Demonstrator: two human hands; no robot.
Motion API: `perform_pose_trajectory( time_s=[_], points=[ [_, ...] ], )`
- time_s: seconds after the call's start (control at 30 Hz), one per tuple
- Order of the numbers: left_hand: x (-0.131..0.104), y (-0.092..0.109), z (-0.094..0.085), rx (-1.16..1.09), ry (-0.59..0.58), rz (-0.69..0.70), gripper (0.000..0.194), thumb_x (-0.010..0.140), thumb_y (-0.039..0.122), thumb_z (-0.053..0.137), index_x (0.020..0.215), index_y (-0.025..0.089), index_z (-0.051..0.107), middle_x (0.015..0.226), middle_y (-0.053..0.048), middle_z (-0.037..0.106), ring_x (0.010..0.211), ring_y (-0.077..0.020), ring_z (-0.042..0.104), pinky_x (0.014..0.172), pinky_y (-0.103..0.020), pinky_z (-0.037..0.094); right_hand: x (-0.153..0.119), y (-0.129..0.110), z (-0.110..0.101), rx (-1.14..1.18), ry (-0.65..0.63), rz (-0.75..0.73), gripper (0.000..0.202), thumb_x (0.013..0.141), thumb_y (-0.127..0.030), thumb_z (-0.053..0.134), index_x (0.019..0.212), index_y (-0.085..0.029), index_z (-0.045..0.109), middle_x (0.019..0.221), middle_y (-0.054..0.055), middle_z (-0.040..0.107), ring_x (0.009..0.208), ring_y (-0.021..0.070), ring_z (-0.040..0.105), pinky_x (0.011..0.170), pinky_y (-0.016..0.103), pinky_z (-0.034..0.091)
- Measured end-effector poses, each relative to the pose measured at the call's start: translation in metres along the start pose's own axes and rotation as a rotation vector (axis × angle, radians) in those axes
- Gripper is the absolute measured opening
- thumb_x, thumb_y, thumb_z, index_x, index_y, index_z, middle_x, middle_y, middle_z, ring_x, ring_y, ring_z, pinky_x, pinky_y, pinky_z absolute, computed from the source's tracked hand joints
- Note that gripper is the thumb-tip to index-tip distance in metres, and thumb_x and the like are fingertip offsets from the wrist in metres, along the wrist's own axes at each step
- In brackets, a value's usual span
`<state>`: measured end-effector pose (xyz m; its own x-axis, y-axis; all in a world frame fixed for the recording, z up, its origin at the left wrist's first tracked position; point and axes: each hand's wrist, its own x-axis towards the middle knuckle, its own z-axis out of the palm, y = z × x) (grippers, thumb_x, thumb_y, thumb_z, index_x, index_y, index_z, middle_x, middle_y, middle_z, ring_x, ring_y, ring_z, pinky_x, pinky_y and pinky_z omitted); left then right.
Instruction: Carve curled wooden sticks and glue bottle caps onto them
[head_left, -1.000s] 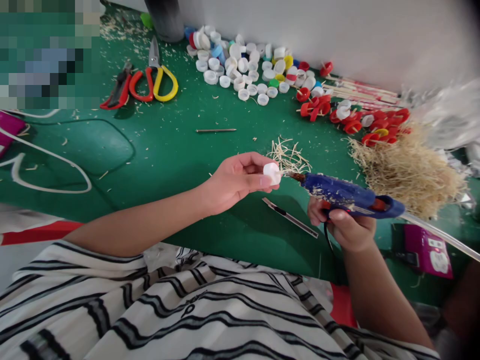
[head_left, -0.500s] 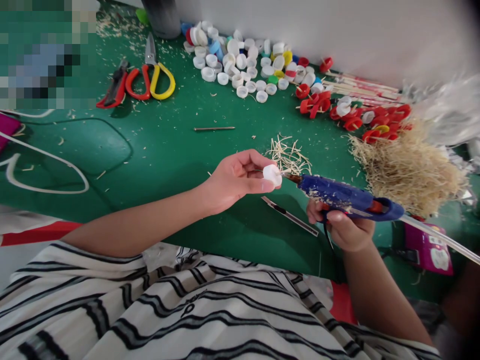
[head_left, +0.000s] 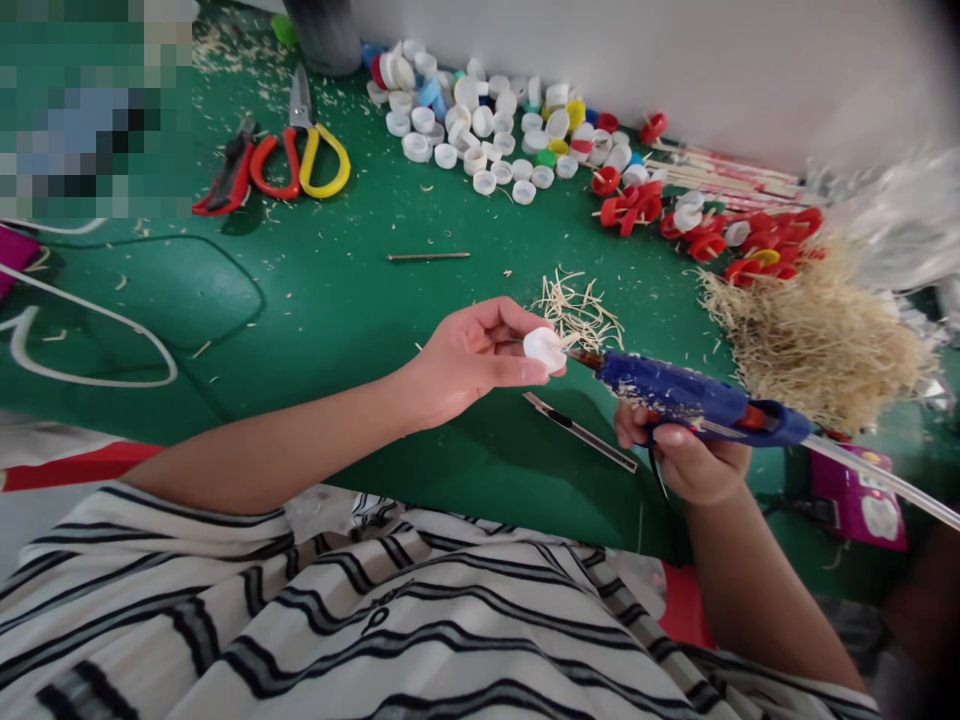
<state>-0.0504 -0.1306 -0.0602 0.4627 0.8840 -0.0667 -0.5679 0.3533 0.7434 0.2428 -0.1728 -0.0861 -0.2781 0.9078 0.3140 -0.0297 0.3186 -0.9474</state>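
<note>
Between the thumb and fingers of my left hand [head_left: 480,358] is a white bottle cap [head_left: 544,350]. My right hand [head_left: 686,450] is wrapped round the handle of a blue glue gun [head_left: 675,392], which has a clear glue stick [head_left: 877,475] coming out of its back. The gun's nozzle [head_left: 586,357] points left at the cap, and whether the two touch is hard to tell. Just behind the cap lies a small heap of pale shavings [head_left: 581,310]. A slim cutter knife [head_left: 581,432] rests on the green table below, between my hands.
Loose caps [head_left: 480,125] spread along the back, with red caps on sticks [head_left: 765,240] to the right. A large pile of pale fibres [head_left: 825,340] lies at right. Scissors [head_left: 301,140], pliers [head_left: 231,170] and a nail [head_left: 429,257] lie on the green table [head_left: 330,300]. White cable at left.
The white cap in my left hand has shifted very slightly left and tilted a little. The glue gun has moved a touch to the right; both hands keep their hold.
</note>
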Motion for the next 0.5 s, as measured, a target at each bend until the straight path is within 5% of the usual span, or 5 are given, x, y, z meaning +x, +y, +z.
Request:
perform_pose_trajectory(
  time_s=[0.5],
  points=[
    [-0.003, 0.001, 0.001, -0.012, -0.024, -0.005, 0.039, 0.070, 0.027, 0.108, 0.097, 0.019, 0.080, 0.098, 0.000, 0.085, 0.085, -0.0151, 0.085, 0.077, -0.022, 0.071, 0.013, -0.011, 0.014, 0.029, 0.027, -0.055, 0.011, 0.096, -0.038, 0.080, 0.093, -0.028, 0.080, 0.073, 0.002, 0.065, 0.053, 0.0152, 0.054, 0.044, 0.032, 0.049]
  ],
)
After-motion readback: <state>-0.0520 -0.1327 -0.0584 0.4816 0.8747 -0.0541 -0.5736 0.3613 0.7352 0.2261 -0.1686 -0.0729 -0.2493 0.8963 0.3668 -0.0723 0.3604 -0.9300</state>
